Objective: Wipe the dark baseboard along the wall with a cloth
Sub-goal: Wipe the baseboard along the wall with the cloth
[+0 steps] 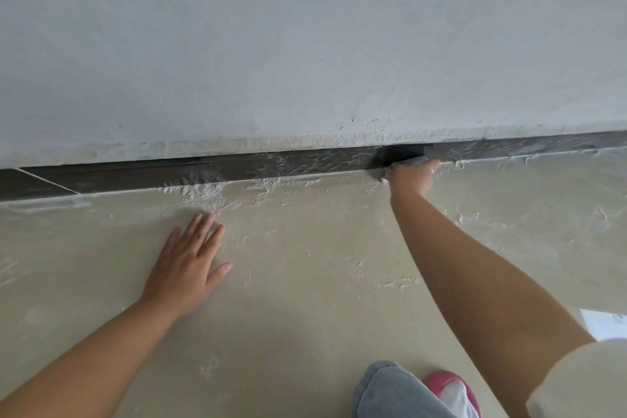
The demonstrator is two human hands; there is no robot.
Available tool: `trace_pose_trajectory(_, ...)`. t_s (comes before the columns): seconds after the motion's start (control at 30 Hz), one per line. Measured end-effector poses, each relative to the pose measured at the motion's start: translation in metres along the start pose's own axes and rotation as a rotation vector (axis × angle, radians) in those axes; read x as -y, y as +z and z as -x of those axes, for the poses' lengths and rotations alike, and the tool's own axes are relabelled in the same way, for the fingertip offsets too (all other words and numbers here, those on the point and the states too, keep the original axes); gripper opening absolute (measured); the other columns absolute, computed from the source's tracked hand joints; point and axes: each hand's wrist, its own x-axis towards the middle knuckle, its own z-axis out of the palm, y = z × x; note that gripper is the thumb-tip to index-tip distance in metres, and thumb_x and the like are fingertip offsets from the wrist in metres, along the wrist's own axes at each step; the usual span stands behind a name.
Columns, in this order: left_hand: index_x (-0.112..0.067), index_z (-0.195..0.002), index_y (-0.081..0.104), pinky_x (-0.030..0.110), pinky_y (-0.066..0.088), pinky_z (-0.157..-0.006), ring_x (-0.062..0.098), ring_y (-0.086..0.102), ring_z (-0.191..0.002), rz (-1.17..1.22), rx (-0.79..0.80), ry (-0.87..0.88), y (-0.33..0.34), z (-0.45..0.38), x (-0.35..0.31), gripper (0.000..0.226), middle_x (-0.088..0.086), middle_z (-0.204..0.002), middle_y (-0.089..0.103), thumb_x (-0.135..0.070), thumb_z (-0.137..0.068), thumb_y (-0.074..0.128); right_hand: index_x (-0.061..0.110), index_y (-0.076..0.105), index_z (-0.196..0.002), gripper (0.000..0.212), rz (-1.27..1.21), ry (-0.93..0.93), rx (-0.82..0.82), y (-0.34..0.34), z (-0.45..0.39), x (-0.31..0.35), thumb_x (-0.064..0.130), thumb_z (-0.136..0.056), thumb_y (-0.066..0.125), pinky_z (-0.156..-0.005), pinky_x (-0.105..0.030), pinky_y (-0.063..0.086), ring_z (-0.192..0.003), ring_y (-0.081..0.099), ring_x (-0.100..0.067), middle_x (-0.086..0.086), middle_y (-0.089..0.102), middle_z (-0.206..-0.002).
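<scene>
Right hand (411,177) presses cloth (412,160) — dusty baseboard (237,168)

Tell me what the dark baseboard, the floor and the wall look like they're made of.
Baseboard: probably glazed dark tile, since a thin pale joint line crosses it at the left; whitish residue dulls much of it.
Floor: smooth beige surface with a soft sheen, possibly polished tile, smeared with dried pale plaster-like residue near the wall.
Wall: matt grey-white plaster or paint, with a rough, ragged lower edge.
</scene>
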Motion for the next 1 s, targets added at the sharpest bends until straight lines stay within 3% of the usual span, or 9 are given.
trace_pose_trajectory(0.13, 0.007, -0.102, 0.065, 0.058, 0.048, -0.075, 0.046, 0.059, -0.1, -0.03, 0.015, 0.031, 0.0, -0.003, 0.001, 0.088, 0.03, -0.113, 0.06, -0.051, -0.093, 0.0, 0.007, -0.001, -0.145, 0.07, 0.102, -0.035, 0.158, 0.019, 0.033, 0.001, 0.001, -0.09, 0.041, -0.087, -0.033, 0.044, -0.114, 0.052, -0.032, -0.021, 0.042, -0.137)
trace_pose_trajectory(0.2, 0.007, -0.102, 0.065, 0.058, 0.049, -0.075, 0.046, 0.06, -0.1, -0.045, 0.006, 0.05, 0.0, -0.004, 0.003, 0.087, 0.029, -0.113, 0.06, -0.05, -0.094, 0.0, 0.014, 0.0, -0.146, 0.069, 0.111, -0.109, 0.264, 0.022, 0.051, -0.007, 0.005, -0.091, 0.041, -0.068, -0.032, 0.047, -0.086, 0.06, -0.026, -0.018, 0.059, -0.103)
trace_pose_trajectory(0.3, 0.008, -0.103, 0.064, 0.058, 0.048, -0.076, 0.046, 0.059, -0.101, -0.065, -0.03, 0.057, -0.001, -0.005, 0.01, 0.087, 0.029, -0.113, 0.06, -0.049, -0.094, 0.0, 0.023, 0.004, -0.146, 0.065, 0.076, -0.219, 0.302, 0.02, 0.065, -0.019, 0.01, -0.093, 0.039, -0.045, -0.023, 0.032, -0.056, 0.045, -0.011, 0.002, 0.045, -0.066)
trace_pose_trajectory(0.5, 0.007, -0.105, 0.064, 0.056, 0.049, -0.077, 0.043, 0.059, -0.102, -0.113, -0.088, 0.043, -0.005, 0.004, 0.022, 0.088, 0.027, -0.113, 0.061, -0.05, -0.093, -0.002, 0.039, 0.019, -0.138, 0.055, -0.419, 0.043, 0.264, 0.012, 0.062, 0.004, 0.008, -0.093, 0.032, -0.055, -0.02, 0.046, -0.081, 0.066, -0.022, -0.013, 0.064, -0.106)
trace_pose_trajectory(0.6, 0.001, -0.099, 0.069, 0.052, 0.053, -0.07, 0.038, 0.064, -0.095, -0.153, -0.111, 0.136, -0.008, 0.008, 0.029, 0.085, 0.022, -0.108, 0.066, -0.046, -0.095, -0.002, 0.038, 0.017, -0.139, 0.058, -0.48, 0.061, 0.293, 0.015, 0.08, 0.014, 0.007, -0.092, 0.031, -0.054, -0.016, 0.044, -0.075, 0.066, -0.019, -0.01, 0.064, -0.107)
trace_pose_trajectory(0.7, -0.006, -0.097, 0.071, 0.047, 0.055, -0.063, 0.032, 0.067, -0.093, -0.195, -0.106, 0.262, -0.011, 0.007, 0.038, 0.084, 0.016, -0.106, 0.068, -0.043, -0.095, -0.003, 0.034, 0.014, -0.143, 0.06, -0.459, 0.025, 0.277, 0.02, 0.093, 0.019, 0.006, -0.093, 0.033, -0.047, -0.005, 0.043, -0.063, 0.062, -0.006, 0.009, 0.056, -0.085)
trace_pose_trajectory(0.77, -0.006, -0.097, 0.071, 0.047, 0.055, -0.064, 0.032, 0.066, -0.093, -0.221, -0.085, 0.296, -0.013, 0.002, 0.042, 0.083, 0.016, -0.106, 0.068, -0.042, -0.095, -0.004, 0.034, 0.012, -0.143, 0.059, -0.486, -0.007, 0.266, 0.025, 0.098, 0.019, 0.007, -0.094, 0.032, -0.065, -0.012, 0.047, -0.073, 0.066, -0.014, 0.01, 0.053, -0.083)
trace_pose_trajectory(0.87, -0.004, -0.099, 0.07, 0.049, 0.054, -0.066, 0.033, 0.065, -0.095, -0.258, -0.064, 0.331, -0.015, -0.009, 0.043, 0.084, 0.017, -0.108, 0.067, -0.043, -0.095, -0.004, 0.036, 0.008, -0.144, 0.06, -0.501, -0.032, 0.232, 0.031, 0.104, 0.016, 0.009, -0.095, 0.031, -0.079, -0.024, 0.043, -0.087, 0.065, -0.02, -0.001, 0.056, -0.107)
trace_pose_trajectory(1.0, -0.003, -0.102, 0.069, 0.046, 0.052, -0.078, 0.034, 0.063, -0.1, -0.216, -0.057, 0.355, -0.011, -0.019, 0.045, 0.084, 0.018, -0.112, 0.065, -0.045, -0.095, -0.003, 0.029, 0.015, -0.145, 0.055, -0.462, -0.105, 0.08, 0.03, 0.102, 0.01, 0.01, -0.097, 0.034, -0.06, 0.002, 0.037, -0.072, 0.057, 0.015, 0.014, 0.043, -0.097)
